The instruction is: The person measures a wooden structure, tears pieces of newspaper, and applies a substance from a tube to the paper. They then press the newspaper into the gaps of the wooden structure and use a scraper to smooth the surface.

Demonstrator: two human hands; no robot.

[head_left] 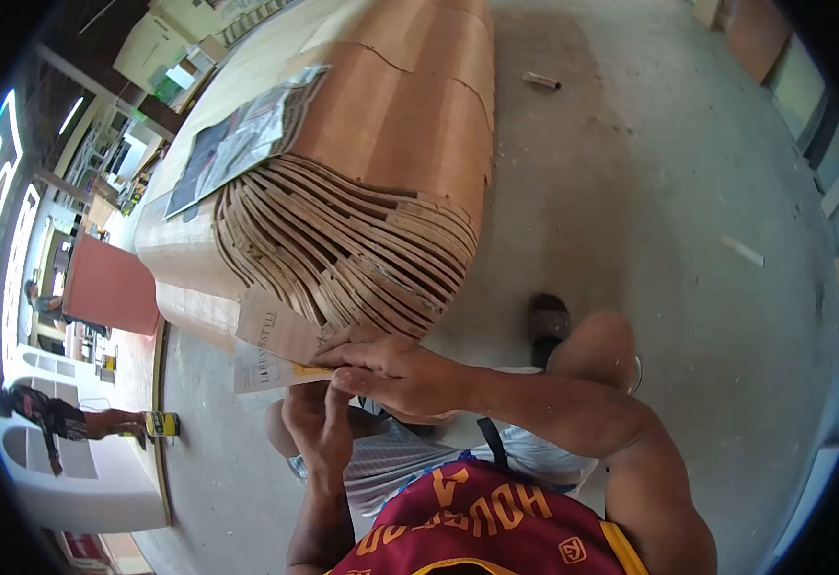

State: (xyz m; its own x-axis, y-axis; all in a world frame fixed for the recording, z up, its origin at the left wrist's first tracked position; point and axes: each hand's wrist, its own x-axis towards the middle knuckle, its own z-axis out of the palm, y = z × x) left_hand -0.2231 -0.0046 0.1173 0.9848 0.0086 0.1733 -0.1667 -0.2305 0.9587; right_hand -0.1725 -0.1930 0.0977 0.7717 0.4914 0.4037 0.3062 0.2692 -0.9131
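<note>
A printed newspaper sheet [264, 337], with the word "LIFESTYLE" readable, is at the near end of a large curved stack of bent wooden sheets [343, 230]. My right hand [395, 374] is closed on the paper's right edge, fingers pointing left. Just below it, my left hand [319, 422] is closed at the paper's lower edge, its fingers partly hidden. A small yellow patch shows on the paper beside my fingers. Another newspaper [242, 144] lies flat on the stack's upper left side.
Grey concrete floor [649, 211] runs along the stack's right side, with a small tube-like piece [542, 80] and a pale strip [742, 250] on it. To the left, a person [55, 417] stands on a yellow bucket [161, 424] beside white shelving. A reddish panel [111, 283] stands behind the stack.
</note>
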